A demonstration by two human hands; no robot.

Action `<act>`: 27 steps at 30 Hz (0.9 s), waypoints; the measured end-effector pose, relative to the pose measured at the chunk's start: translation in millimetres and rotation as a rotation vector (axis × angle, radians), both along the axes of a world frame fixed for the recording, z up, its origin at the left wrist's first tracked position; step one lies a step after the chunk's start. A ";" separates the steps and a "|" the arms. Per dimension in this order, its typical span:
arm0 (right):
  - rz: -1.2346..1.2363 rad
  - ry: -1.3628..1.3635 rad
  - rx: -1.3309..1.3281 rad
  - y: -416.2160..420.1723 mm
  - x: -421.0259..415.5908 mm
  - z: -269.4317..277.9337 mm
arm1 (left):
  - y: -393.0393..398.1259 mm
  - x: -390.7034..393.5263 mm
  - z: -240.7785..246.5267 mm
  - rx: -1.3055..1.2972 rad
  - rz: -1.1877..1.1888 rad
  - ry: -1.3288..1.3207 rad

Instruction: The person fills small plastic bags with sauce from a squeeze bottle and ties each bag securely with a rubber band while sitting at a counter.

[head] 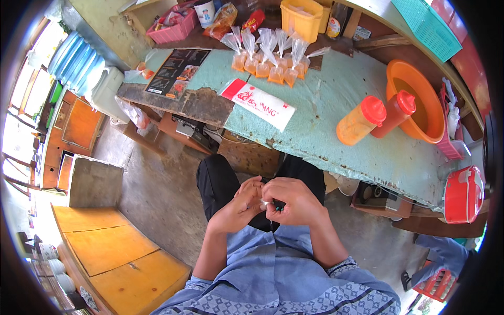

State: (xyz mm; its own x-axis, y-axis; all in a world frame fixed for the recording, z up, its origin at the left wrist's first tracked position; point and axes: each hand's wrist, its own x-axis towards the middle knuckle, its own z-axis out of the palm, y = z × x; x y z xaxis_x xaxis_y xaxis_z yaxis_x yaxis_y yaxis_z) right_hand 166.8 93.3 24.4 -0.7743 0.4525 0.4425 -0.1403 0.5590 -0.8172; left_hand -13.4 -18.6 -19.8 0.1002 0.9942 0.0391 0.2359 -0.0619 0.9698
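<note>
My left hand [246, 201] and my right hand [291, 199] meet above my lap, fingertips together on a small whitish piece [266, 202], perhaps plastic; my fingers mostly hide it. Ahead on the green-covered table [315, 118] stand several small knotted clear plastic bags [275, 73] with orange sauce inside. A red and white plastic packet [260, 102] lies flat nearer the table's front edge, and a printed menu [177, 73] lies left of it.
Two squeeze bottles, one orange [356, 124] and one red [393, 114], stand on the right beside an orange basin [417, 102]. A yellow container [301, 17] and pink basket [173, 25] are at the back. A person's clothed leg [441, 252] shows at lower right.
</note>
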 end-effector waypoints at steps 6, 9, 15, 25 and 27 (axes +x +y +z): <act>-0.196 0.007 -0.218 -8.0 3.7 15.2 | 11.7 13.7 31.2 0.163 0.310 0.148; -0.305 -0.021 -0.303 -9.4 4.8 14.5 | 14.9 28.4 46.2 0.265 0.506 0.341; -0.386 -0.033 -0.253 -10.9 -2.3 13.9 | 17.2 33.5 55.5 0.282 0.628 0.451; -0.373 0.101 -0.241 -13.6 -11.4 0.2 | 15.9 41.6 15.6 0.008 0.513 -0.928; -0.368 0.060 -0.204 -17.6 -7.7 14.1 | 15.5 43.4 14.6 0.007 0.531 -0.972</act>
State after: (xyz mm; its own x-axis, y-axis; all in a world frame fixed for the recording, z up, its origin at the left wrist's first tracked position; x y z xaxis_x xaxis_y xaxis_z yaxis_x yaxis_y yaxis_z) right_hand 159.2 75.7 38.5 -0.5204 0.7770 0.3541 -0.0119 0.4081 -0.9129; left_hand 29.9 -3.1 -5.2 -0.4150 0.9013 -0.1244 -0.6276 -0.1845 0.7563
